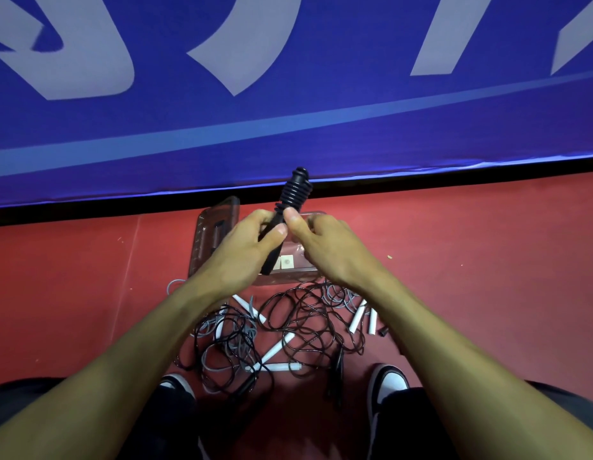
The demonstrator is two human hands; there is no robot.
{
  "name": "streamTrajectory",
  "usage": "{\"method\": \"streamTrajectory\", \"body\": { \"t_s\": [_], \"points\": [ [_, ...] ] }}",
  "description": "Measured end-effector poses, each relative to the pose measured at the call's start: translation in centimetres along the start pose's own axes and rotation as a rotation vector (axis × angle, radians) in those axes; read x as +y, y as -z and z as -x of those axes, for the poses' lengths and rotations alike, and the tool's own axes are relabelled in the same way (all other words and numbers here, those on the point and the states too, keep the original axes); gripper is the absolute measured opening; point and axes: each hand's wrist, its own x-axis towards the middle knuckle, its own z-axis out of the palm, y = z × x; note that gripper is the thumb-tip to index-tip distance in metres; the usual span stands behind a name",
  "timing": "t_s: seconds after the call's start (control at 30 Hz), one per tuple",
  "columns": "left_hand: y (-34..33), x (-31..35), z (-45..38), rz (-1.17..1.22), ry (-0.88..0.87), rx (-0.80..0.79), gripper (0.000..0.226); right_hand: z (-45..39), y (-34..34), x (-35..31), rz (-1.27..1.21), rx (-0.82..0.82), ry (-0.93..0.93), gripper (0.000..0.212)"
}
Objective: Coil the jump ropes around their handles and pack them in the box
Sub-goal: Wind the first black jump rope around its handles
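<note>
I hold a pair of black jump rope handles (pixel 290 200) tilted upward, with black rope coiled tightly round their upper part. My left hand (pixel 245 250) grips the handles at the middle. My right hand (pixel 325 247) pinches them just below the coil with thumb and fingers. Beneath my hands, a clear plastic box (pixel 218 237) lies on the red floor, its lid open to the left. Between my feet lies a tangle of black rope (pixel 308 317) and grey rope (pixel 222 346) with several white handles (pixel 278 346).
A blue banner with pale lettering (pixel 288 94) forms a wall just beyond the box, with a black strip at its base. My shoes (pixel 386 383) flank the rope pile on the red floor (pixel 487 260). More white handles (pixel 361 315) lie at the right.
</note>
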Motion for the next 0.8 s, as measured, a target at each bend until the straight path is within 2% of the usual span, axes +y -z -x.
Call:
{"method": "streamTrajectory", "body": {
  "t_s": [0.13,0.27,0.37,0.47,0.6,0.7,0.8],
  "points": [
    [0.2,-0.5,-0.2,-0.144,-0.043,0.001,0.023,0.2,-0.2,-0.5,0.04,-0.005,0.058,0.061],
    [0.1,0.1,0.2,-0.191,-0.125,-0.053,0.015,0.2,-0.3,-0.1,0.046,0.109,0.075,0.067],
    [0.3,0.6,0.2,-0.187,-0.124,-0.088,0.019,0.1,-0.3,-0.1,0.021,0.128,0.059,0.077],
    [0.5,0.4,0.0,-0.222,-0.085,-0.026,0.021,0.1,-0.3,-0.2,0.002,0.078,0.037,0.073],
    [0.8,-0.3,0.0,-0.266,0.005,0.065,0.029,0.3,-0.2,-0.1,0.002,-0.087,0.03,0.058],
    [0.9,-0.7,-0.1,-0.195,0.053,0.024,0.037,0.1,-0.2,0.2,0.056,-0.179,0.011,0.055],
    [0.8,-1.0,-0.1,-0.101,0.07,-0.022,0.04,0.0,-0.2,0.2,0.091,-0.175,0.044,0.057]
  ]
}}
